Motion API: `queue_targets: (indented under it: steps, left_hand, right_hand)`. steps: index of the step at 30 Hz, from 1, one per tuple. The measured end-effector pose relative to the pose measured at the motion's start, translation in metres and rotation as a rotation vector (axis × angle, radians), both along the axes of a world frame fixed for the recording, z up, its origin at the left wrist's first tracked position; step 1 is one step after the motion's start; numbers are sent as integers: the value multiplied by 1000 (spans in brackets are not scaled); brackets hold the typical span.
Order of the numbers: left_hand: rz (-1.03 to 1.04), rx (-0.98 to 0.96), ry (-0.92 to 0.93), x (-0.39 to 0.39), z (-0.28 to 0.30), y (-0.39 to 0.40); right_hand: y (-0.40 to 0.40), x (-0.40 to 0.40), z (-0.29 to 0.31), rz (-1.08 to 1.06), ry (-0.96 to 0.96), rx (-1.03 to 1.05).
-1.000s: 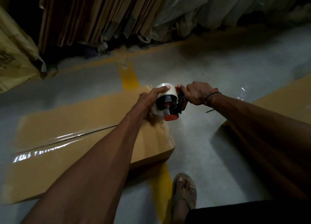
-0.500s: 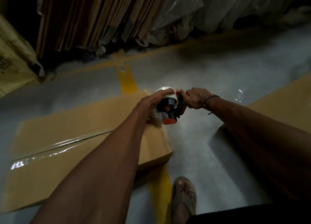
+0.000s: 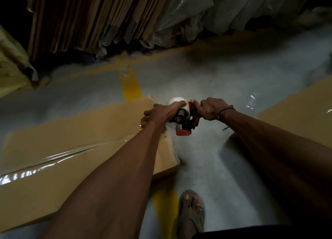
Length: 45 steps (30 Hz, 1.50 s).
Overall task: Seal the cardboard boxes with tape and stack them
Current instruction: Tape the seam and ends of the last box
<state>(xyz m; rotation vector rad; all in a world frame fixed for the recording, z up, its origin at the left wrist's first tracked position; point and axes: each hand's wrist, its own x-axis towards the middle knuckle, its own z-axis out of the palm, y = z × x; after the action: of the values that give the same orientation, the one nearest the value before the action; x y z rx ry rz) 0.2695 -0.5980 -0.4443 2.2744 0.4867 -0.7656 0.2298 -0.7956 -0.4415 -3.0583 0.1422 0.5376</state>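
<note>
Your right hand (image 3: pixel 212 109) grips the red tape dispenser (image 3: pixel 185 119) at centre frame, now dropped just past the flat brown cardboard box (image 3: pixel 75 123)'s end; your left hand (image 3: pixel 158 114) presses its white roll. Seam's taped; cut next.

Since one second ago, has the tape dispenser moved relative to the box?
No clear move. The tape dispenser stays at the right end of the cardboard box, where the taped seam ends, held by the left hand and right hand.
</note>
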Motion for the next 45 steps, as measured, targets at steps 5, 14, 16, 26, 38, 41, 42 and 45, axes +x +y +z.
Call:
queue_targets:
  steps: [5,14,16,26,38,41,42,45]
  left_hand:
    - [-153,115,-45,-19,14,4]
    - [-465,175,-580,-51,1,70]
    - [-441,141,-777,-73,-9,84]
    - [-745,298,-700,-117,-51,97]
    - [-729,298,-706,-122,-49,95]
    - [-725,295,-716,-122,-49,95]
    - [-722,292,-721,-122,-49,94]
    - [-699,236,-743,-122,-50,95]
  right_hand:
    - [-10,-17,-4,29,-41,-187]
    - [3,-100,-86,-211,85,216]
    - [7,-129,-120,-260,15,227]
    - [18,-190,-214,-396,-56,206]
    - [68,-148,-86,-423,-411,681]
    - [96,-105,-47,-332,-335,923]
    - [108,-92,-32,-287,-308,933]
    - [136,-61,-6,-210,-152,892]
